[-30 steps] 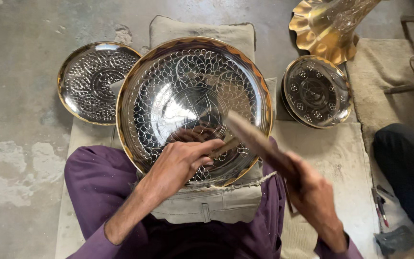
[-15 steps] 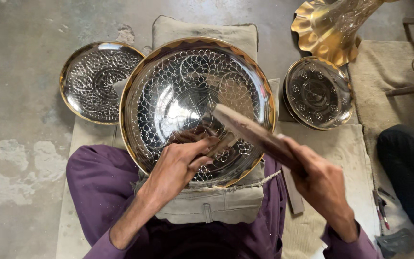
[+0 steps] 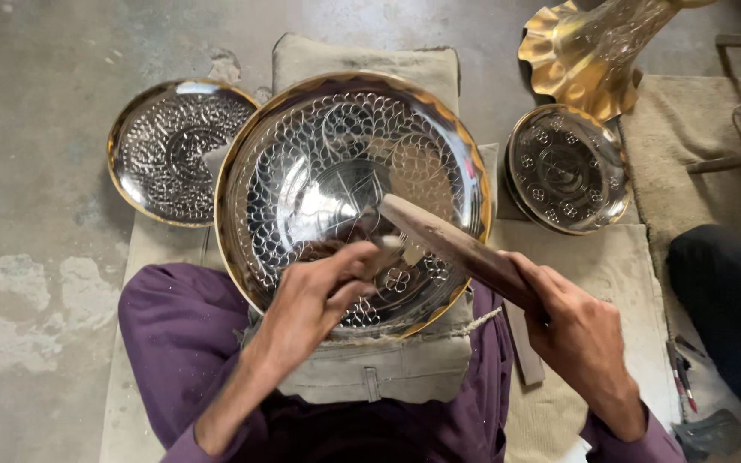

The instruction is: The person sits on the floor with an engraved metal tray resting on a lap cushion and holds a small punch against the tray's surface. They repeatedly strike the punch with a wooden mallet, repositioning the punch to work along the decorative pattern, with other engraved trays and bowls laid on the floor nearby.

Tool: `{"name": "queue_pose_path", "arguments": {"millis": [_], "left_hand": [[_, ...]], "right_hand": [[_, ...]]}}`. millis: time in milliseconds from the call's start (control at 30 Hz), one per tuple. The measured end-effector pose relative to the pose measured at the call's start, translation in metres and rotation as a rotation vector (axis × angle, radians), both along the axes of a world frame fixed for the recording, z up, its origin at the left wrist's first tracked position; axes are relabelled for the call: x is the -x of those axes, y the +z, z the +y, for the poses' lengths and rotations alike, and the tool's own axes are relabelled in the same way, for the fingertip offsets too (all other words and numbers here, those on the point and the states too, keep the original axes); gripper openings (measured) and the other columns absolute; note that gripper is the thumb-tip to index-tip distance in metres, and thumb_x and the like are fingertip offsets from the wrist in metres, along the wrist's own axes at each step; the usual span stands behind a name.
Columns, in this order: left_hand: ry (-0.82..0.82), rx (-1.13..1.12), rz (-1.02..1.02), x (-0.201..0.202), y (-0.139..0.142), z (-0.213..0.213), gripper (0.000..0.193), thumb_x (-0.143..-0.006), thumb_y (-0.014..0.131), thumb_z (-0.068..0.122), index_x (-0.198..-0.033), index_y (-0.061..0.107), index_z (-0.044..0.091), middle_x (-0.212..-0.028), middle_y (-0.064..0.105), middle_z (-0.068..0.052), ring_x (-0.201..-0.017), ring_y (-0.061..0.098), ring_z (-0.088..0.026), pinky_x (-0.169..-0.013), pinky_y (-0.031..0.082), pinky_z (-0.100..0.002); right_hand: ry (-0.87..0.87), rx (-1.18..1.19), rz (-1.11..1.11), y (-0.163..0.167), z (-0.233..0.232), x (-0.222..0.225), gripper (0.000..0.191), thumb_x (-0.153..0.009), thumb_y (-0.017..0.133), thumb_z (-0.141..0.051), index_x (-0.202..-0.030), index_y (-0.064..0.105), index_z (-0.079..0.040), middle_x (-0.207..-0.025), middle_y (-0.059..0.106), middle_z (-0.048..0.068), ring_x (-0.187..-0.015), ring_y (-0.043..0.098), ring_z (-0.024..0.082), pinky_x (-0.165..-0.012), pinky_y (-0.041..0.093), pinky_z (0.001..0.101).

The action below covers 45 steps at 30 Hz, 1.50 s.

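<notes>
Since half a second ago, the wooden mallet has swung down, and its head now sits just over the tool in the left hand.

Far left, a small patterned plate lies flat on the concrete floor, its rim tucked just under the edge of the big one. The large engraved tray, silver with a gold rim, rests tilted on a padded cloth block in the person's lap, over purple-clad legs.

The left hand is closed in a pinch around a thin metal punch, its tip set against the lower middle of the tray. The right hand is wrapped tight around the mallet's handle, with the head almost touching the top of the punch.

By the look of it, the step in hand is chasing the pattern, one tap at a time, with the blow landing or just about to. The next move would call for lifting the mallet clear while the punch shifts to the neighbouring mark and stays upright, so the line does not skid.

Right of the tray, a smaller round dish sits on a mat below a fluted brass vessel. Another person's dark-clad leg shows at the far right.
</notes>
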<state>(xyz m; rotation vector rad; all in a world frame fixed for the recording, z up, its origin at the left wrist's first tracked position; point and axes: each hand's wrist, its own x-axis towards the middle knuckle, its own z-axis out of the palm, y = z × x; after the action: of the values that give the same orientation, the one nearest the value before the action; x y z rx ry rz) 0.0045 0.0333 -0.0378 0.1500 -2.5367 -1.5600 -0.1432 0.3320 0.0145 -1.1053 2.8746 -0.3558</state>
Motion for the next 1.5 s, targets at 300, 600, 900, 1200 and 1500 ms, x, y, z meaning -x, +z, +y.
{"name": "queue_pose_path", "arguments": {"millis": [300,600,900,1200,1500], "left_hand": [[0.206,-0.034,0.118,0.003,-0.014,0.011,0.045,-0.094,0.071,0.018,-0.135,0.053,0.015,-0.098,0.081,-0.012,-0.081,0.081,-0.023,-0.066,0.071,-0.035],[0.218,-0.02,0.208,0.0,-0.014,0.013,0.05,-0.095,0.07,0.016,-0.14,0.049,0.013,-0.101,0.08,-0.012,-0.084,0.081,-0.022,-0.069,0.071,-0.033],[0.242,-0.056,0.055,-0.001,-0.022,0.014,0.049,-0.094,0.072,0.019,-0.138,0.051,0.016,-0.096,0.081,-0.012,-0.073,0.08,-0.019,-0.057,0.069,-0.033],[0.143,0.047,0.191,0.004,-0.018,0.011,0.05,-0.094,0.073,0.016,-0.14,0.053,0.016,-0.105,0.079,-0.015,-0.091,0.08,-0.026,-0.071,0.07,-0.036],[0.091,-0.038,-0.022,0.007,-0.001,0.002,0.048,-0.091,0.073,0.01,-0.137,0.057,0.013,-0.096,0.082,-0.009,-0.071,0.08,-0.019,-0.056,0.063,-0.036]], "right_hand": [[0.132,0.342,-0.011,0.045,-0.025,0.006,0.065,-0.08,0.08,-0.012,-0.142,0.059,-0.014,-0.112,0.069,0.013,-0.087,0.072,0.029,-0.071,0.058,0.0394],[0.271,0.107,0.183,0.083,-0.069,0.022,0.062,-0.084,0.078,-0.015,-0.144,0.06,-0.022,-0.107,0.071,0.007,-0.073,0.07,0.019,-0.062,0.058,0.0331],[0.461,0.012,0.175,0.079,-0.085,0.035,0.061,-0.093,0.065,-0.013,-0.152,0.051,-0.02,-0.108,0.074,0.007,-0.073,0.071,0.019,-0.063,0.059,0.0344],[0.308,0.237,0.062,0.088,-0.068,0.015,0.07,-0.085,0.07,-0.01,-0.151,0.05,-0.021,-0.122,0.072,0.012,-0.093,0.074,0.025,-0.077,0.061,0.0368],[0.247,0.09,0.043,0.064,-0.062,0.02,0.073,-0.082,0.072,-0.007,-0.15,0.052,-0.021,-0.111,0.074,0.011,-0.075,0.073,0.023,-0.067,0.061,0.0376]]}}
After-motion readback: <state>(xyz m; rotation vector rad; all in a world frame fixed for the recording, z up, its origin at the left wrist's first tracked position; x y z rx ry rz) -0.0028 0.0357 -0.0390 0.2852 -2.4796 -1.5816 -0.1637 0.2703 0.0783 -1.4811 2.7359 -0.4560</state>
